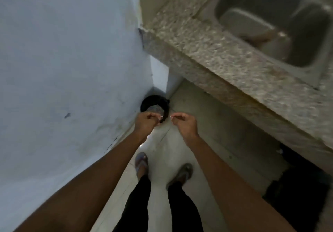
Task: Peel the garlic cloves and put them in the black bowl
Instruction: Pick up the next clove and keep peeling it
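Observation:
I stand looking down at the floor, both arms stretched forward. My left hand [146, 122] has curled fingers and pinches a small pale scrap [160, 117] at its fingertips. My right hand [183, 123] is curled the same way and pinches another pale scrap [172, 118]. Both hands hover over a black round container [155, 102] that stands on the floor in the corner, with grey contents inside. The left hand overlaps its near rim. The scraps are too small and blurred to tell whether they are garlic skin. No garlic cloves are in view.
A pale blue wall [63, 69] runs along the left. A speckled stone counter [225, 66] with a steel sink [270, 24] juts out on the right, above floor level. My feet in sandals [142, 163] stand on the light floor.

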